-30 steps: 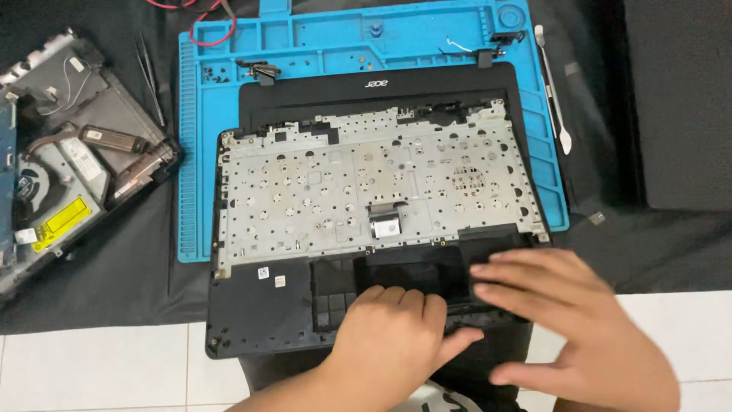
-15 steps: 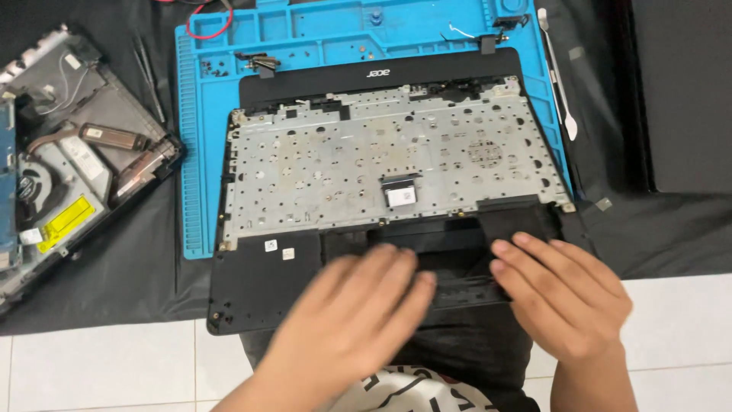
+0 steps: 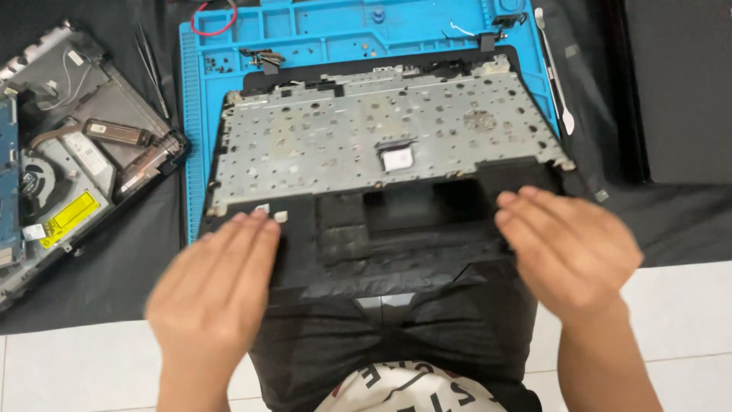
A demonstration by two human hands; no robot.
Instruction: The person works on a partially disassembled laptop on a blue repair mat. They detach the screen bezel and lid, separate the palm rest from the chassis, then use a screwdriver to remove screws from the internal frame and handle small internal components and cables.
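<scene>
Both hands have parted: left hand [image 3: 217, 286] and right hand [image 3: 568, 244], fingers spread flat, now grip the palmrest [image 3: 396, 236] edges, raising its near side; lifting underway.

The light is bright, even and soft, falling from overhead, with no hard-edged shadows anywhere. The white floor tiles [image 3: 671, 305] near the bottom edge come out pale and nearly washed out, while the black cloth [image 3: 114, 267] swallows detail and reads as a flat dark mass. The blue mat [image 3: 335, 30] shows saturated colour without glare. The metal plate [image 3: 381, 130] of the laptop shell catches a dull, diffuse sheen. The left hand [image 3: 217, 286] and right hand [image 3: 568, 244] are smeared by motion blur, their fingertips soft-edged. The opened chassis [image 3: 69, 168] at the left stays fairly sharp.
</scene>
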